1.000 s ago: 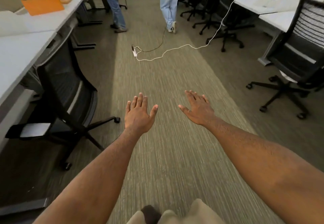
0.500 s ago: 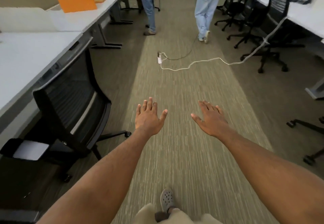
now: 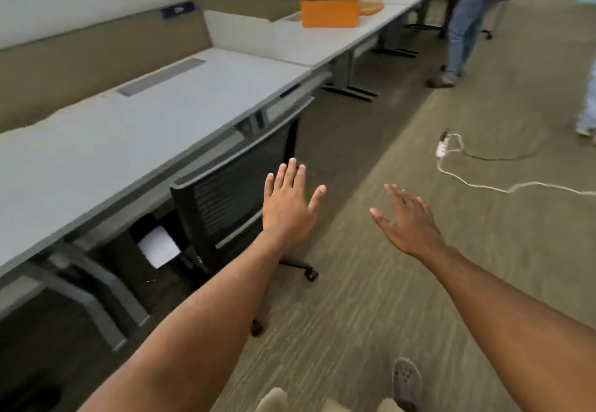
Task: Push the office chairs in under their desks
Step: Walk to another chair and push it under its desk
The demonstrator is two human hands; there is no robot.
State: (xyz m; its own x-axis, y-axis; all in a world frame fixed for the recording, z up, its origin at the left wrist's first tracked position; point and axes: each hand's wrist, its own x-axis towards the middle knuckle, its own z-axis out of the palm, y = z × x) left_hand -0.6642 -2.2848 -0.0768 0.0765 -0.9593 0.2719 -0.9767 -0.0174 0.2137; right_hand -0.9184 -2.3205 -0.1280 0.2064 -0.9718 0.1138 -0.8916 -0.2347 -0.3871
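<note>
A black mesh-backed office chair (image 3: pixel 225 199) stands at the edge of the long grey desk (image 3: pixel 135 128), its seat tucked partly under the desktop and its wheeled base sticking out onto the carpet. My left hand (image 3: pixel 288 205) is stretched out flat with fingers straight, over the right side of the chair's backrest; I cannot tell whether it touches. My right hand (image 3: pixel 406 218) hangs open over the carpet to the right of the chair, holding nothing.
An orange box (image 3: pixel 330 10) sits farther along the desk row. A white power strip (image 3: pixel 442 147) with trailing cables lies on the aisle carpet. A person in jeans (image 3: pixel 464 24) stands at the far end by the desks. Another person's foot (image 3: pixel 585 129) shows at the right edge.
My view has swung left toward the desk row. The chair now sits straight ahead, and my left hand has come up to its backrest. Both hands stay open.
</note>
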